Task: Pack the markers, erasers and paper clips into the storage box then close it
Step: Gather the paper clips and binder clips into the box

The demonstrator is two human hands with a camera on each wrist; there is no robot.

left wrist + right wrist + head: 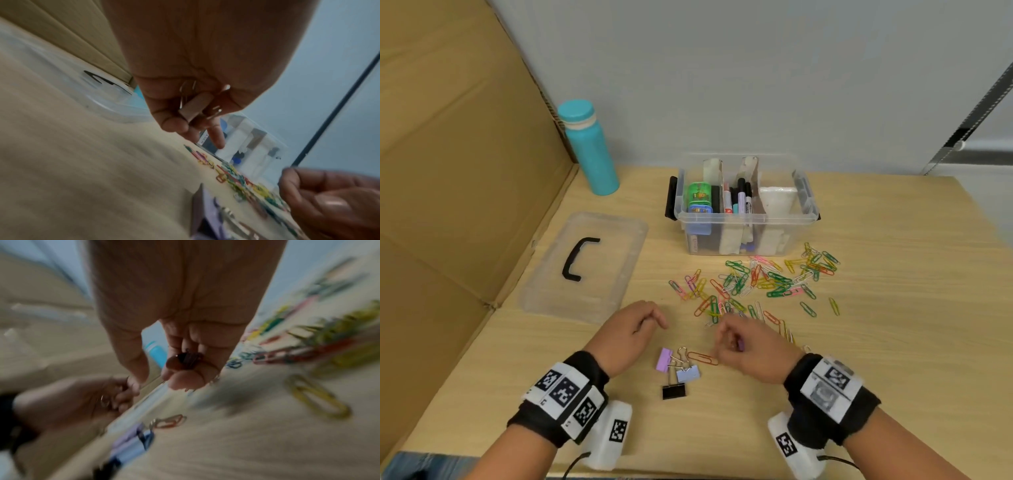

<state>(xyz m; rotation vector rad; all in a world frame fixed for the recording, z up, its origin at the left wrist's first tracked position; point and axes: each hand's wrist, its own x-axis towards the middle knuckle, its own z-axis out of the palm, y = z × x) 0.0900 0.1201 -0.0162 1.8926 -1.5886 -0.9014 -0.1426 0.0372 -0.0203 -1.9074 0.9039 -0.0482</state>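
The clear storage box (746,219) stands open at the back of the table, with markers (739,198) and erasers (700,202) inside. Coloured paper clips (756,284) lie scattered in front of it. My left hand (650,318) hovers near the table's front, fingers curled round a pale binder clip (195,105) with wire handles. My right hand (726,339) is just to its right and pinches a small dark binder clip (187,361). Between the hands lie three binder clips (678,371), purple, blue and black, and an orange paper clip (702,358).
The clear lid (585,260) with a black handle lies flat left of the box. A teal bottle (589,147) stands at the back left. A cardboard wall (455,171) closes off the left side. The wooden table (893,342) stretches to the right.
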